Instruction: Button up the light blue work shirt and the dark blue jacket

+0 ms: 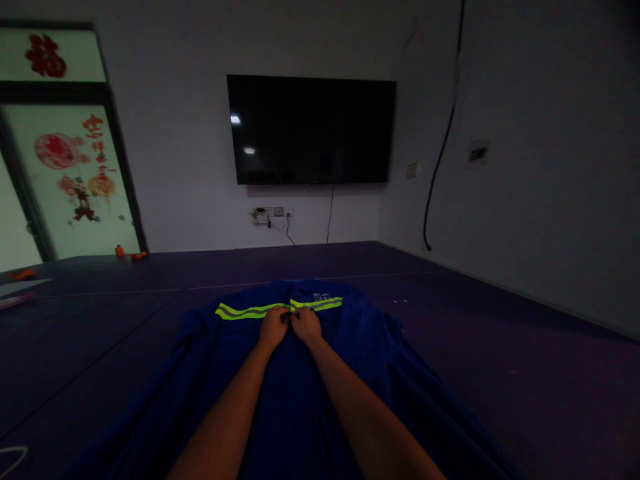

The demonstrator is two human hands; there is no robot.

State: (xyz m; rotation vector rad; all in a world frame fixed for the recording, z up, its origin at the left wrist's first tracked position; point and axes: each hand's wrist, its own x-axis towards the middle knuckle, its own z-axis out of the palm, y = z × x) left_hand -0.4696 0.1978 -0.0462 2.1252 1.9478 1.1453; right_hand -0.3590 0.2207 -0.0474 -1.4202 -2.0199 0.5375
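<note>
A blue work jacket (350,360) with a yellow-green reflective stripe (250,311) across the chest lies spread on the dark purple surface (500,333) in front of me. My left hand (273,327) and my right hand (306,325) meet at the jacket's front opening, just below the stripe. The fingers of both hands are curled and pinched on the front edges of the cloth. What lies between the fingertips is too dark to make out. Both bare forearms reach forward over the jacket's lower part.
A black television (310,130) hangs on the white wall ahead, with a socket strip (270,213) and cables below. A black cable (440,167) runs down the right wall. A glass door with red decorations (75,173) stands at left. Small orange items (127,253) lie by it.
</note>
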